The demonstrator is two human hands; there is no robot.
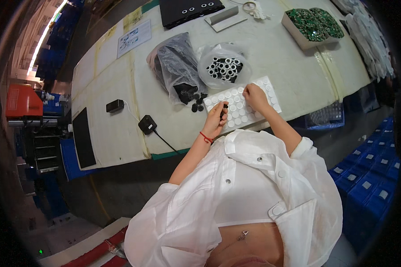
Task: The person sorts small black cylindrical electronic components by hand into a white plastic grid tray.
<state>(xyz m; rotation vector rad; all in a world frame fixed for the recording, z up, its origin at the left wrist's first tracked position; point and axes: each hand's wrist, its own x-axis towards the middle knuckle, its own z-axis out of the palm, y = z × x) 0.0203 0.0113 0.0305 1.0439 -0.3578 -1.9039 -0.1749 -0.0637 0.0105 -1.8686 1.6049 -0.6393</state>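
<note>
A white board (272,91) bearing rows of round white discs lies on the table before me. My left hand (216,119) is closed at its left side, with a small black part (224,108) showing between the fingers. Over the board's middle, the fingers of my right hand (255,98) are pinched together at the discs; whatever they grip is hidden. Just beyond my left hand, an open plastic bag (176,58) spills loose black round pieces (196,101) onto the table. Beside it stands another clear bag (224,69), filled with black pieces that carry white rings.
A box of green circuit boards (308,43) stands at the far right. At the back are a black panel (189,12) with ringed holes and a grey metal piece (226,18). Black adapters (147,125) with cables and a paper sheet (134,38) lie to the left.
</note>
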